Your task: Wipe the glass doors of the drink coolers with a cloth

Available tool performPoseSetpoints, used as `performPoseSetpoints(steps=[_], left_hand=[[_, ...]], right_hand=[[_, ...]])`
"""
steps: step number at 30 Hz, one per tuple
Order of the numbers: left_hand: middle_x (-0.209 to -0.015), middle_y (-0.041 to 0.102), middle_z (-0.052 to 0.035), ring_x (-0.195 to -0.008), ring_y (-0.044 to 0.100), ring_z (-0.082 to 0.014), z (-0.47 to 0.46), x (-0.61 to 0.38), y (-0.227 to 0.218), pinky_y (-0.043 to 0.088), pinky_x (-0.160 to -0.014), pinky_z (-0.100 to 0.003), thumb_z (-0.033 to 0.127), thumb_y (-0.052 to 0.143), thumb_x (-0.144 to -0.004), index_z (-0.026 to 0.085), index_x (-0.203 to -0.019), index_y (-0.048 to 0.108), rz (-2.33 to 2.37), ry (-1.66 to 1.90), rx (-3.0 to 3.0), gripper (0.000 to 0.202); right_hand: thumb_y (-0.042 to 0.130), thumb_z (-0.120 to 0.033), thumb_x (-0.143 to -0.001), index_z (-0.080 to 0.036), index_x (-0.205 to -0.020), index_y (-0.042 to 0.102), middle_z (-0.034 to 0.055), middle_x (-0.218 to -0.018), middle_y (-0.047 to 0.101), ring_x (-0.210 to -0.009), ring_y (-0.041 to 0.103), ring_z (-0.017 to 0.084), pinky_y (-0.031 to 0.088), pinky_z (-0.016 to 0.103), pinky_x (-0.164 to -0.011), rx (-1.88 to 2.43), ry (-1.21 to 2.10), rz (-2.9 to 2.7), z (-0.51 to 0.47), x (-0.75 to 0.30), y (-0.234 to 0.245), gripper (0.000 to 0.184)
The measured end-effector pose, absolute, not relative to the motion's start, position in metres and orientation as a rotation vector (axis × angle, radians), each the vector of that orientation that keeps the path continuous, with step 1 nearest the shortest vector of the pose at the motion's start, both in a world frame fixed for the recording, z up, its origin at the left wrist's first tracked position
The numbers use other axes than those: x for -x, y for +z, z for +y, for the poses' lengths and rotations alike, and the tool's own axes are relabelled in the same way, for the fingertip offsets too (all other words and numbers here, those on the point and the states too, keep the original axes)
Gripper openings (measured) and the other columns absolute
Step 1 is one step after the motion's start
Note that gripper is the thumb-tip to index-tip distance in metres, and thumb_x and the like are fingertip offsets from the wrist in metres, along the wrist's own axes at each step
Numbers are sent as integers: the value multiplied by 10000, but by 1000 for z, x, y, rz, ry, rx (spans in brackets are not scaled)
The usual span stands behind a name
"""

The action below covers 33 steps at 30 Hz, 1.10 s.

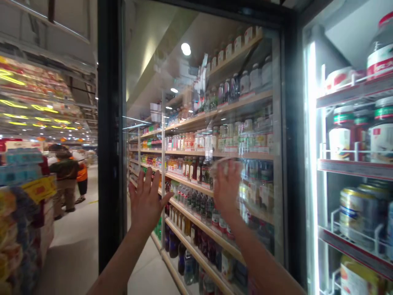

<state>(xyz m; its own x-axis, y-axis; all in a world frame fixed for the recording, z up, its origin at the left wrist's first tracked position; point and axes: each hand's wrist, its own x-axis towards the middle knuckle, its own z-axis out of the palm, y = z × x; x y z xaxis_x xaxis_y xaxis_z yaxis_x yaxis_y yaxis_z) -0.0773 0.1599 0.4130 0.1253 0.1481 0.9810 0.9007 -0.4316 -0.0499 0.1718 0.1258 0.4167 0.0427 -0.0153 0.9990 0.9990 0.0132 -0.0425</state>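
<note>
Two bare hands are held up flat before the glass door (196,102) of a supermarket cooler, which stands open into the aisle. The left hand (149,203), at seven o'clock in the view, is open, with fingers spread, thumb out and palm facing the pane. The right hand (226,188), just right of centre and a little higher, is blurred but appears open too, fingers close together and pointing up. Whether either palm actually touches the glass cannot be told.

The door lies dead ahead of both hands, at twelve o'clock from each, its long axis upright. What appears to be its free edge, a black frame (110,143), runs at nine o'clock from the left hand. Its other edge meets the lit cooler (310,164) at three o'clock from the right hand. The left hand is thus nearer the frame edge and the right hand nearer the cabinet side.

Inside the cooler, cans (356,205) and jars (340,137) sit on wire-fronted shelves. Through the pane, rows of bottles (190,196) line wooden shelving down the aisle. At nine o'clock in the view, shoppers (66,176) stand beyond a stacked display (21,196).
</note>
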Motion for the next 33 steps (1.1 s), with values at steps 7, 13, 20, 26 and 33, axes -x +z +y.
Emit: performPoseSetpoints(steps=[7,13,20,26,33], left_hand=[[-1482,213,-151,-1380,128,-321,162,79,413,105,-1072,-593,547,341,-874,215,-1443,68,-1026,-1359,1752,713],[-1479,223,-152,-1379,135,-319,163,79,413,117,-1067,-597,550,332,-875,210,-1441,113,-1035,-1381,1753,695],[-1475,226,-159,-1379,133,-322,159,77,414,106,-1065,-603,536,324,-882,189,-1437,140,-1037,-1379,1765,680],[-1473,236,-157,-1379,143,-310,154,77,417,104,-1074,-588,531,342,-880,186,-1429,184,-1062,-1381,1761,668],[-1494,177,-145,-1381,96,-347,121,46,387,157,-1045,-620,484,459,-850,212,-1410,247,-1316,-1338,1703,657]], right_hand=[[384,-187,-844,-227,-1306,460,118,-1468,279,-1383,142,322,291,591,-1008,1288,-1127,-1062,120,-181,415,469],[436,-166,-824,-296,-1252,506,50,-1441,353,-1389,153,270,295,526,-1044,1189,-1245,-1545,122,-174,410,453],[383,-192,-852,-193,-1315,448,135,-1495,207,-1393,77,328,284,599,-1011,1299,-1096,-994,118,-196,395,468],[454,-150,-815,-289,-1229,531,54,-1458,325,-1384,168,277,272,534,-1052,1230,-1195,-1427,114,-187,381,444],[443,-150,-815,-221,-1276,489,104,-1490,234,-1393,76,320,278,557,-1035,1230,-1141,-1323,112,-176,374,468]])
